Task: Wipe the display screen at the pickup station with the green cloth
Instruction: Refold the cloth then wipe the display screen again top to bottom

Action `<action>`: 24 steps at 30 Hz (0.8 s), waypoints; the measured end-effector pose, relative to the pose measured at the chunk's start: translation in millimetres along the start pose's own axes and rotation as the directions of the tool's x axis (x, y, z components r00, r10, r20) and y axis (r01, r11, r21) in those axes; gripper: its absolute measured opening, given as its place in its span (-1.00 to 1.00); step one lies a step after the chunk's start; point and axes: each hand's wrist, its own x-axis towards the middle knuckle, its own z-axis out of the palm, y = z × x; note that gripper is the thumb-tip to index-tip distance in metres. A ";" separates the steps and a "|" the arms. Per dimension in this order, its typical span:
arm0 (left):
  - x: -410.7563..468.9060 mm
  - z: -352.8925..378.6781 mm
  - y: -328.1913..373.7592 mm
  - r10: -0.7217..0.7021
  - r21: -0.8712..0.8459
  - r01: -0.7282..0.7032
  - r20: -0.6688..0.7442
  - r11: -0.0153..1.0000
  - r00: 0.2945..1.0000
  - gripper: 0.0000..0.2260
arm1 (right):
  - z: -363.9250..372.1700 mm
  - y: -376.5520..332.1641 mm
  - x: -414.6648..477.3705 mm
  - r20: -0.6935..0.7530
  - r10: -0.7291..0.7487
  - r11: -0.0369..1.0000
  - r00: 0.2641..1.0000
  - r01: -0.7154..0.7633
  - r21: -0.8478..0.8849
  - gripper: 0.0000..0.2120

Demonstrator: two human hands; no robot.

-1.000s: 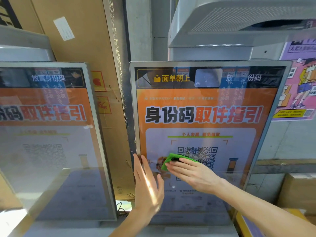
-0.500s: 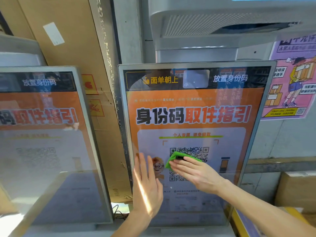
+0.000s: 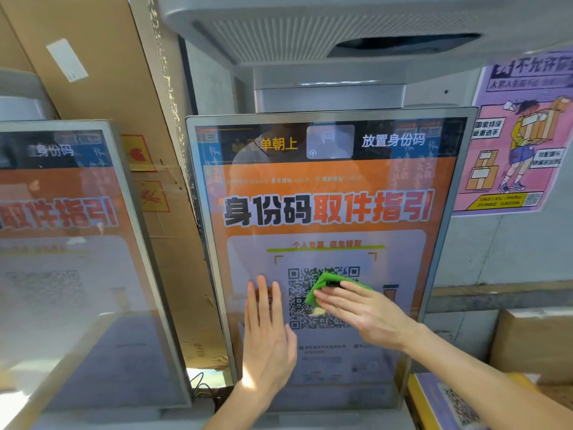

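The tall display screen [image 3: 325, 193] stands in front of me, showing an orange page with a QR code in its lower half. My right hand [image 3: 362, 315] presses a folded green cloth [image 3: 325, 285] flat against the QR code, fingers spread over the cloth. My left hand [image 3: 266, 333] lies flat and open on the glass just left of the code, fingers pointing up, holding nothing.
A second similar screen [image 3: 71, 259] stands to the left. Tall cardboard boxes [image 3: 117, 88] lean between the two. A grey scanner hood [image 3: 341, 32] overhangs the top. A pink poster [image 3: 514, 135] hangs on the right wall, with boxes [image 3: 533, 339] below it.
My right hand has slid the green cloth rightward over the QR code. My left hand moved from the screen's left edge onto the glass. The view has shifted closer.
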 end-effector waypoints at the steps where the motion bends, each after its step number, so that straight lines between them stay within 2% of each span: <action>1: 0.4 -0.2 1.8 0.003 0.010 -0.003 -0.001 1.000 1.000 -0.12 | -5.4 5.4 2.5 -0.036 0.064 0.998 0.997 -0.064 0.009 -0.47; 4: 2.0 1.4 7.1 -0.023 0.011 0.023 -0.007 1.000 1.000 -0.11 | -11.6 14.2 14.2 -0.169 0.246 0.969 0.955 -0.243 0.036 -0.47; 6: 0.8 0.5 9.4 -0.037 0.027 0.038 -0.016 0.999 0.999 -0.12 | -5.0 7.6 16.7 -0.219 0.271 0.963 0.937 -0.267 0.045 -0.45; 9: -2.4 2.0 16.2 -0.026 0.060 0.028 -0.038 0.998 0.999 -0.14 | 12.3 -4.9 -6.1 -0.116 0.069 0.997 0.991 -0.066 0.029 -0.45; 11: -4.5 3.3 24.1 0.056 0.080 -0.054 -0.026 0.995 0.998 -0.13 | 13.6 -2.2 -23.5 -0.038 -0.017 0.999 0.999 0.018 0.033 -0.37; 13: -4.6 7.2 35.1 0.145 0.078 -0.144 -0.014 0.987 0.989 -0.10 | 4.9 11.6 -29.9 -0.067 0.045 0.998 0.997 -0.042 0.041 -0.36; 15: -2.9 11.7 46.7 0.176 0.055 -0.176 -0.003 0.983 0.984 -0.08 | -10.0 26.9 -26.2 -0.129 0.182 0.982 0.975 -0.173 0.075 -0.40; 19: 0.2 22.8 64.6 0.128 -0.012 -0.129 -0.014 0.992 0.992 -0.15 | -18.7 33.4 -15.0 -0.188 0.288 0.957 0.939 -0.272 0.105 -0.45; 21: 0.7 28.0 67.9 0.100 -0.049 -0.102 -0.044 0.994 0.994 -0.19 | -3.5 25.8 -26.2 -0.165 0.210 0.976 0.964 -0.198 0.089 -0.44; 24: 1.0 33.5 66.8 0.099 -0.024 -0.101 -0.059 0.995 0.993 -0.21 | 11.1 25.1 -60.5 -0.028 -0.039 0.999 0.999 0.039 0.014 -0.34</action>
